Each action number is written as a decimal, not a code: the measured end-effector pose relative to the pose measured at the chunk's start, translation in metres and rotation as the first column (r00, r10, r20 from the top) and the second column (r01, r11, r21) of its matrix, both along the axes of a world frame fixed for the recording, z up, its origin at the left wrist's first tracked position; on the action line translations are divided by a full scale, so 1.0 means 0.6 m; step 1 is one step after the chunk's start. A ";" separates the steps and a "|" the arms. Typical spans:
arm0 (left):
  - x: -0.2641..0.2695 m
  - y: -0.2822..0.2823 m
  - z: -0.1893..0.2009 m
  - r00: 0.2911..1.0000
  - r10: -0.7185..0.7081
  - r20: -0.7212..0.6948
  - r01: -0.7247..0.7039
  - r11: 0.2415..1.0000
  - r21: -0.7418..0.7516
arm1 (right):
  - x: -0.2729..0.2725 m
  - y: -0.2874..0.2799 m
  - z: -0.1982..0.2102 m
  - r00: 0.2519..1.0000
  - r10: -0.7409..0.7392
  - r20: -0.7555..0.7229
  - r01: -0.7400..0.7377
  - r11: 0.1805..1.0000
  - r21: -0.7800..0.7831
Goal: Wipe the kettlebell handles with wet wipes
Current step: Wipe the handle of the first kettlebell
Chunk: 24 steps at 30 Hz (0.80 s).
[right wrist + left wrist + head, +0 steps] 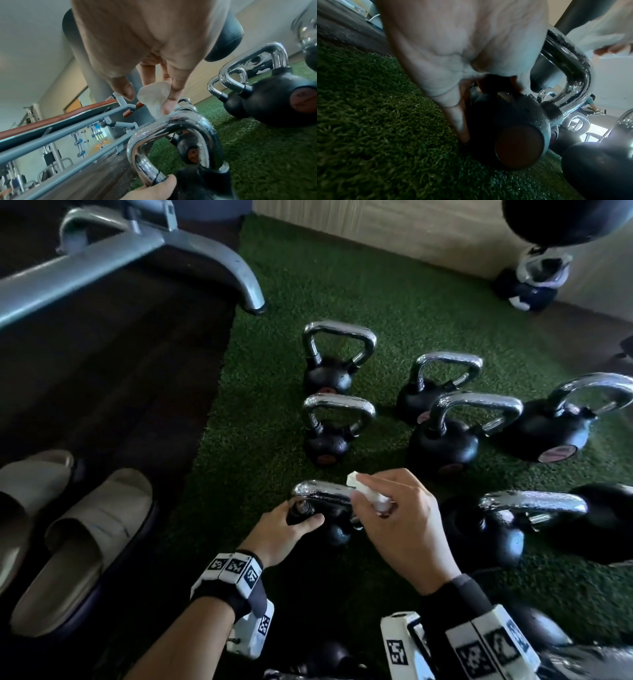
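A small black kettlebell [337,534] with a chrome handle [322,491] stands on the green turf in front of me. My left hand [301,520] grips its body at the handle's left base, fingers and thumb curled round it. My right hand [383,501] pinches a folded white wet wipe [366,491] and presses it on the handle's right end. In the right wrist view the wipe [152,97] sits on the top bend of the handle [171,128], which carries droplets. The left wrist view shows the kettlebell's body [513,135] under my palm [453,54].
Several more chrome-handled kettlebells stand on the turf [267,392]: two ahead [337,361], three to the right [445,422], one close on the right [507,518]. A grey bench frame [191,248] crosses the dark floor at left. A pair of beige slippers [85,535] lies at left.
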<state>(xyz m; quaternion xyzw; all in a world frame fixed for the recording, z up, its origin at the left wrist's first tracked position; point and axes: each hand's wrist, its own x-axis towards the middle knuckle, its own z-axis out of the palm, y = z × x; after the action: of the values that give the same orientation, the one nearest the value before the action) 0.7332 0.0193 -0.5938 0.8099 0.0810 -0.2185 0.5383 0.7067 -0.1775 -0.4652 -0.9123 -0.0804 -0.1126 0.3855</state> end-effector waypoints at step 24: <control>-0.015 -0.011 0.002 0.994 0.092 -0.060 -0.095 0.994 -0.050 | 0.008 -0.043 -0.051 0.994 -0.095 0.046 0.095 0.995 0.000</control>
<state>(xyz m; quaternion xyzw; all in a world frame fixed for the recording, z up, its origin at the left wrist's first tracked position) 0.7242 0.0125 -0.5925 0.7841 0.1284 -0.2183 0.5666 0.7116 -0.2034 -0.4959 -0.9126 -0.0458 -0.1519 0.3768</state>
